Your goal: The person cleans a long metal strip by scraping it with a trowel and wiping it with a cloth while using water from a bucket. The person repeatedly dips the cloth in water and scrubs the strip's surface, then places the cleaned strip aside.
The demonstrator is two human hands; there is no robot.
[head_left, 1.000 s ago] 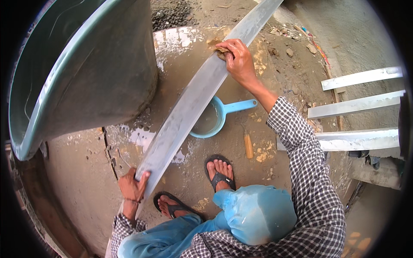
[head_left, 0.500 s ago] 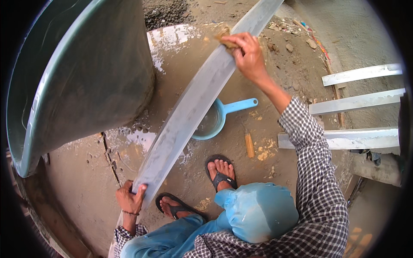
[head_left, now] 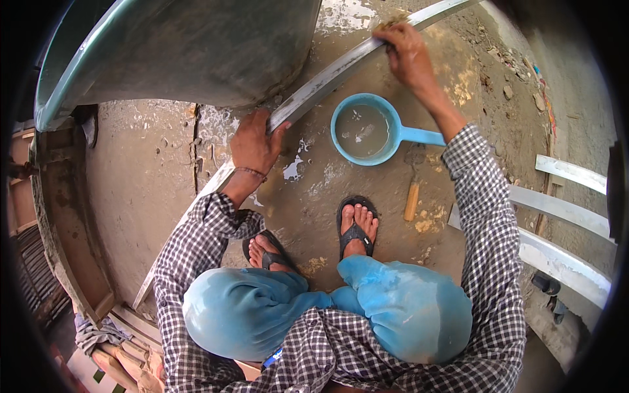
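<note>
A long grey-white bar (head_left: pixel 327 82) runs slantwise from the lower left to the top right, with a narrow side facing up. My left hand (head_left: pixel 255 144) is closed around it near the middle of the view, thumb on the right side. Farther up the bar, my right hand (head_left: pixel 406 56) pinches a brownish, fibrous scrubbing pad (head_left: pixel 392 23) against it. The fingertips under the pad are partly hidden. Below the bar, a light blue dipper (head_left: pixel 422 135) with cloudy water stands on the wet ground. Beside it lies a trowel with a wooden handle (head_left: pixel 411 202).
A big dark green tub (head_left: pixel 196 52) fills the upper left. On the right, several pale bars (head_left: pixel 570 213) lie side by side. A wooden frame (head_left: pixel 56 223) and a crumpled cloth (head_left: pixel 98 334) are at the lower left. My sandalled feet (head_left: pixel 357 226) rest below the dipper.
The bar has been turned from its broad face to a narrow side. My left hand has shifted up along the view and still grips it. My view has moved, showing both knees.
</note>
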